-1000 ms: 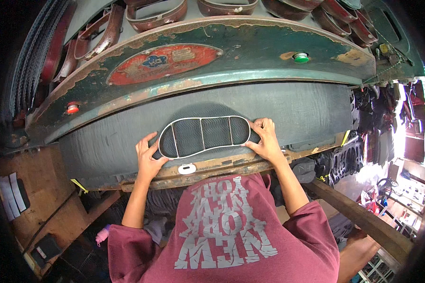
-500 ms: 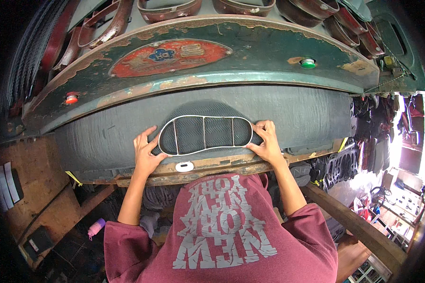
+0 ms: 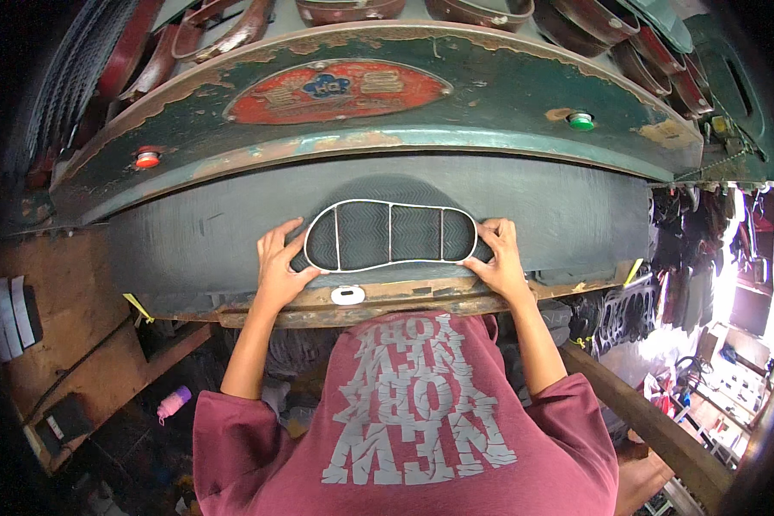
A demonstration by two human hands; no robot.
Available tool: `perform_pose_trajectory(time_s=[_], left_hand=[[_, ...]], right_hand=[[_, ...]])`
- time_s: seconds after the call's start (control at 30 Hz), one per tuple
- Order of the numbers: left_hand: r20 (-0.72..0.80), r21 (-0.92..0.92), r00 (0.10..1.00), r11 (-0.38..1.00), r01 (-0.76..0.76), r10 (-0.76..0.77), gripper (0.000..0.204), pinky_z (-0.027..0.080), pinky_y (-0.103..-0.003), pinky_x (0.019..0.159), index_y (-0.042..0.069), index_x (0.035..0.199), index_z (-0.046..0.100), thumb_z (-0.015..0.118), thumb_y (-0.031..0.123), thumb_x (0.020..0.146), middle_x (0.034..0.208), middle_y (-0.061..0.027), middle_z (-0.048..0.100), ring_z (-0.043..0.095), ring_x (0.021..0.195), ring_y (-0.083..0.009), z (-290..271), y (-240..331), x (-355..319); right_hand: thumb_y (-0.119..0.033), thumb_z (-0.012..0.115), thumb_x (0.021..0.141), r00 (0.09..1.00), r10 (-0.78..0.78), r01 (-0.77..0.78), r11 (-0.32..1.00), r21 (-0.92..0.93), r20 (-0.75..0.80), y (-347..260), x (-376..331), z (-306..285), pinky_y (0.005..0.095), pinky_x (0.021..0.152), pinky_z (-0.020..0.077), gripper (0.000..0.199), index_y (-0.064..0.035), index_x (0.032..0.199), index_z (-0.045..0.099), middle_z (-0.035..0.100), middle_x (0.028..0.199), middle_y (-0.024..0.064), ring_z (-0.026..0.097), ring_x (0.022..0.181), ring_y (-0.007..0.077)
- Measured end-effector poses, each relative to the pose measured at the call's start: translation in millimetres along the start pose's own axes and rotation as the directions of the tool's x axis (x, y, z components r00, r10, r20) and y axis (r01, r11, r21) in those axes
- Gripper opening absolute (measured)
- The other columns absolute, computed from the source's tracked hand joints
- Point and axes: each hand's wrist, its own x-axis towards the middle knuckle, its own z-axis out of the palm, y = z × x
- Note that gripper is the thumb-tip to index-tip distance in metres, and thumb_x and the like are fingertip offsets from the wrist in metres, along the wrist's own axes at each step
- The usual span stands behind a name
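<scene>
A sole-shaped metal cutting die (image 3: 390, 232) with a bright rim and three crossbars lies on black rubber sheet with a zigzag tread (image 3: 378, 185). My left hand (image 3: 284, 267) grips the die's left end, thumb at the near edge and fingers round the far side. At the other end my right hand (image 3: 499, 258) holds it the same way, thumb near the lower edge. Both lie over the worn grey bed (image 3: 189, 232) of a green press. Part of the rubber is hidden under the die.
Beyond the bed spans the press's green beam (image 3: 490, 95), with a red button (image 3: 147, 160) and a green button (image 3: 581, 122). Reddish cutting dies (image 3: 482, 12) rest on top. A small white oval device (image 3: 347, 296) sits on the wooden front edge. Black cut sheets (image 3: 623, 310) hang at right.
The whole view has shifted, so the press and hands appear a little to the right. Both hands keep their grip on the cutting die, which looks unmoved on the rubber.
</scene>
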Motion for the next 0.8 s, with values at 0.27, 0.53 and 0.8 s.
perform_pose_trajectory(time_s=[0.27,0.53,0.8], left_hand=[[0.110,-0.157,0.994,0.987,-0.010,0.028,0.079,0.032,-0.048,0.116,0.010,0.138,0.064,0.087,0.034,0.067,0.147,-0.0129,0.054,0.047,0.135,-0.0362,-23,-4,3],[-0.840,0.051,0.539,0.999,-0.015,0.051,0.048,0.033,-0.044,0.117,-0.002,0.139,0.059,0.033,0.030,0.113,0.140,-0.0167,0.058,0.050,0.135,-0.0320,-128,-26,60],[-0.949,0.137,0.309,0.966,0.218,0.065,0.069,0.015,-0.053,0.126,-0.003,0.161,0.022,0.018,0.045,0.112,0.168,-0.0274,0.012,0.010,0.157,-0.0402,-164,-27,118]], right_hand=[[-0.023,0.090,0.067,0.990,0.045,-0.045,0.999,0.002,0.133,-18,12,-28,0.0433,0.108,0.0418,0.070,-0.0046,0.131,0.067,0.058,0.127,0.0159,0.051,0.125,0.0339],[-0.016,0.075,0.092,0.607,-0.323,0.032,0.923,-0.384,-0.726,-30,100,-139,0.0497,0.121,0.0277,0.058,-0.0078,0.146,0.057,0.038,0.160,0.0194,0.035,0.149,0.0374],[-0.059,0.058,0.099,0.416,-0.500,0.150,0.862,-0.485,-0.760,3,174,-160,0.0626,0.124,0.0097,0.086,-0.0052,0.160,0.028,0.016,0.167,0.0250,0.010,0.155,0.0472]])
